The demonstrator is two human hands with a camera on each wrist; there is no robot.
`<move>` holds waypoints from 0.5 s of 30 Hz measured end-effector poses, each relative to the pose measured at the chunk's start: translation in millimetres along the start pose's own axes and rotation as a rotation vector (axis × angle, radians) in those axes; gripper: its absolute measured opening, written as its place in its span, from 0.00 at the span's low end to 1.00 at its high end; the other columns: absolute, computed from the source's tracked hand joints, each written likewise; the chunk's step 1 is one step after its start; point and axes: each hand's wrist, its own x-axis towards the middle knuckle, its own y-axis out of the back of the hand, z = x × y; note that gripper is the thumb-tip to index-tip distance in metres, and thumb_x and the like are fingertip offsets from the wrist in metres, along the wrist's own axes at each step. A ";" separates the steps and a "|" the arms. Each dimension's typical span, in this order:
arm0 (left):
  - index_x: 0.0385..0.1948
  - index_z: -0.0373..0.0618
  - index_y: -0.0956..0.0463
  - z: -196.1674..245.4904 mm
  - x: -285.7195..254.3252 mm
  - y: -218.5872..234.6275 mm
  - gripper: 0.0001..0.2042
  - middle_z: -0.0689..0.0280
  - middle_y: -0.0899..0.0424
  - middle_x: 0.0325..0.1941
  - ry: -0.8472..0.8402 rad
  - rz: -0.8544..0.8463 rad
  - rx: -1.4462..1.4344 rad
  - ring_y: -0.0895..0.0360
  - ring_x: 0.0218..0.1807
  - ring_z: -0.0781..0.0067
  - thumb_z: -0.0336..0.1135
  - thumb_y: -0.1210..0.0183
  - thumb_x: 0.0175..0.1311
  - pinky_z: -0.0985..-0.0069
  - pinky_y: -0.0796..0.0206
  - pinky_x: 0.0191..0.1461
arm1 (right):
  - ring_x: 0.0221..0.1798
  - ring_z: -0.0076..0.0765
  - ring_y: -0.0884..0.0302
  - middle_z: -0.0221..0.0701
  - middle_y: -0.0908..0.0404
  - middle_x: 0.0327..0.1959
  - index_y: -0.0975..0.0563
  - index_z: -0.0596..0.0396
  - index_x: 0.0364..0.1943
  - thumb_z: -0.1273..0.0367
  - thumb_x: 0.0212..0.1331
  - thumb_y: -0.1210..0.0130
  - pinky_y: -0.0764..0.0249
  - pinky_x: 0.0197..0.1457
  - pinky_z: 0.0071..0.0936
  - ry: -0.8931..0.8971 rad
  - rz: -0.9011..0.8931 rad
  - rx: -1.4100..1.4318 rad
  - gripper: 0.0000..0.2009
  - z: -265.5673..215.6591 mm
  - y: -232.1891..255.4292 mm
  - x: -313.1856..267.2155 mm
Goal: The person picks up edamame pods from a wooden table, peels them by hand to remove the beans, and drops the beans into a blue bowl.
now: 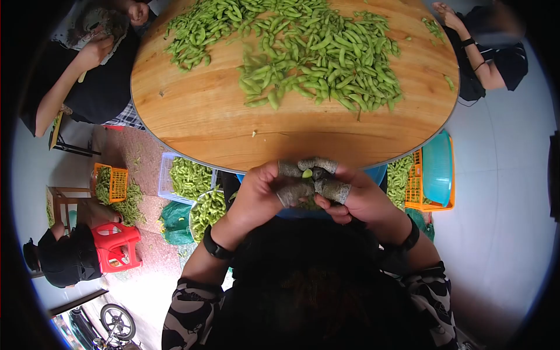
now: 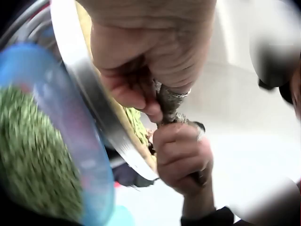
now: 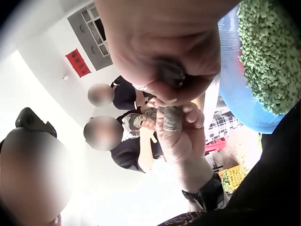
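Observation:
In the head view both hands meet just off the table's near edge. The left hand has curled, grey-wrapped fingers and pinches a small green pod. The right hand, also grey-wrapped, curls in against the pod's other side, with something dark at its fingertips. In the left wrist view, the left hand is curled above the right hand. A dark, shiny thing shows in the curled right hand in the right wrist view. The fingers largely hide the pod there.
Green pods are heaped on the round wooden table. A blue basin of shelled beans sits below the hands. Baskets of pods flank the lap. Other people sit at both sides, and a red stool stands at left.

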 end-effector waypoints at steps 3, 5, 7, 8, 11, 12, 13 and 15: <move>0.34 0.42 0.24 8.3 -6.3 -4.0 0.06 0.53 0.19 0.29 -0.363 0.136 0.840 0.20 0.29 0.61 0.29 0.39 0.56 0.68 0.25 0.35 | 0.17 0.14 0.44 0.24 0.28 0.26 0.31 0.48 0.60 0.70 0.68 0.54 0.44 0.20 0.15 0.014 0.077 -0.083 0.16 3.7 -7.3 -0.5; 0.34 0.37 0.25 6.1 -8.3 -5.9 0.12 0.50 0.20 0.35 -0.659 0.173 1.370 0.21 0.33 0.54 0.25 0.40 0.44 0.66 0.25 0.34 | 0.17 0.14 0.42 0.24 0.27 0.26 0.32 0.49 0.60 0.70 0.68 0.54 0.42 0.21 0.16 0.042 0.090 -0.098 0.17 3.3 -9.9 0.2; 0.33 0.34 0.26 -1.3 -6.0 -4.9 0.16 0.50 0.20 0.39 -0.665 0.154 1.416 0.21 0.36 0.53 0.24 0.42 0.37 0.66 0.25 0.34 | 0.18 0.15 0.40 0.24 0.27 0.27 0.32 0.49 0.60 0.71 0.68 0.54 0.40 0.21 0.16 0.071 0.105 -0.117 0.17 4.4 -11.2 0.6; 0.34 0.35 0.26 -2.3 -4.7 -6.2 0.13 0.50 0.20 0.37 -0.655 0.189 1.373 0.21 0.34 0.53 0.24 0.42 0.42 0.67 0.25 0.34 | 0.18 0.14 0.39 0.23 0.27 0.26 0.31 0.49 0.59 0.72 0.67 0.54 0.40 0.21 0.15 0.129 0.126 -0.171 0.17 7.4 -11.4 0.8; 0.35 0.38 0.25 -4.5 -2.3 -12.9 0.08 0.54 0.21 0.34 -0.503 0.218 0.973 0.23 0.32 0.58 0.25 0.42 0.52 0.71 0.27 0.33 | 0.21 0.14 0.36 0.23 0.25 0.27 0.30 0.52 0.59 0.74 0.66 0.54 0.37 0.23 0.15 0.205 0.134 -0.294 0.17 14.5 -1.4 2.2; 0.35 0.39 0.25 -5.2 -2.0 -14.2 0.05 0.57 0.21 0.33 -0.359 0.212 0.617 0.23 0.30 0.63 0.26 0.43 0.58 0.74 0.29 0.32 | 0.25 0.15 0.32 0.25 0.24 0.30 0.31 0.54 0.59 0.76 0.65 0.54 0.33 0.27 0.17 0.223 0.118 -0.364 0.18 17.4 2.7 3.2; 0.35 0.39 0.25 -6.1 -2.3 -11.6 0.05 0.57 0.21 0.33 -0.358 0.211 0.617 0.23 0.30 0.63 0.26 0.43 0.58 0.74 0.29 0.32 | 0.25 0.15 0.32 0.25 0.24 0.30 0.31 0.54 0.59 0.76 0.65 0.54 0.33 0.27 0.17 0.223 0.118 -0.364 0.18 21.3 4.9 5.4; 0.37 0.41 0.24 -6.5 -3.0 -1.9 0.03 0.65 0.21 0.30 0.233 0.083 -0.226 0.24 0.29 0.75 0.26 0.47 0.65 0.80 0.32 0.33 | 0.32 0.15 0.28 0.26 0.22 0.33 0.29 0.57 0.57 0.77 0.63 0.53 0.31 0.34 0.16 0.405 0.090 -0.458 0.18 27.4 7.2 8.6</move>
